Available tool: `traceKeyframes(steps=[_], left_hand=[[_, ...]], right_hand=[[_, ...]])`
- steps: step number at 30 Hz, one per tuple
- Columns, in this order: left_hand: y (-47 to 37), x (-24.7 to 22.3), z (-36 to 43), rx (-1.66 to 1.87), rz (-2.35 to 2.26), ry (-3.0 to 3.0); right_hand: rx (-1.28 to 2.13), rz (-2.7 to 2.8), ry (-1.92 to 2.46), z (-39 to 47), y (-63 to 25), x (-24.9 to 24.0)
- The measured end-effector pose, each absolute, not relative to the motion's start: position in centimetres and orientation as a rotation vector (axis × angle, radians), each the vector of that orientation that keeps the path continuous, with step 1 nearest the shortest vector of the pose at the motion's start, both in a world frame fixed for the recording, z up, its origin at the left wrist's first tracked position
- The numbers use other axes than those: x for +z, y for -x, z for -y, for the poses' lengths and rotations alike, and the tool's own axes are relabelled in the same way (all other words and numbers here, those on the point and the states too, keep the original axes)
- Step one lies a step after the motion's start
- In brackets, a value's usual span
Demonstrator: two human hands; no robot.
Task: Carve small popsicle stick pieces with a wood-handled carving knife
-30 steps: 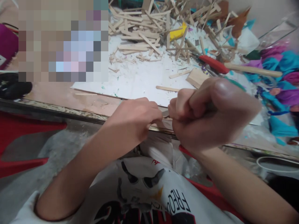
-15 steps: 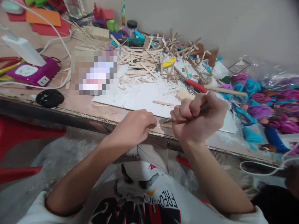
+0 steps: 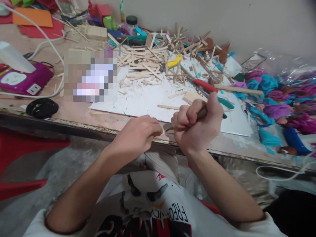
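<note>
tool (image 3: 202,113) runs through the right hand (image 3: 197,126), fingers curled tight round its handle, tip towards the left hand (image 3: 138,135) at the table's (image 3: 71,113) near edge; left fingers bend, pressed together, but what they pinch is hard to tell.

Black case (image 3: 42,108): near purple power strip (image 3: 43,76).
Orange sheet (image 3: 32,17): on red sheet (image 3: 40,32).
Jar (image 3: 131,25): dark-lidded, near wall (image 3: 197,16).
Red chair (image 3: 27,144): lower left.

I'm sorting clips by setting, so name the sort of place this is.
Probably a craft workspace: a heap of wooden sticks, a red-handled tool and a purple power adapter share the table.
</note>
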State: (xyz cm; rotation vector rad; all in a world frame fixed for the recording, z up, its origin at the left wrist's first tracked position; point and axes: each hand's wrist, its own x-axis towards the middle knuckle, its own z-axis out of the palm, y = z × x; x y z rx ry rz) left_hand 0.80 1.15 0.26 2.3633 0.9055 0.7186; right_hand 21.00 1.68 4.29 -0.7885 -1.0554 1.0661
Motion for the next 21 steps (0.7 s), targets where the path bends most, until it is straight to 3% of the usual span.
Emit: traceKeyframes(steps=[12, 21], left_hand=[[-0.7, 0.0, -1.2, 0.659, -0.901, -2.346], [-1.1, -0.5, -2.1, 0.517, -0.961, -2.36]], right_hand=[[0.942, 0.992, 0.844, -1.7, -19.0, 3.0], [1.105, 0.911, 0.943, -2.5, -20.7, -1.3]])
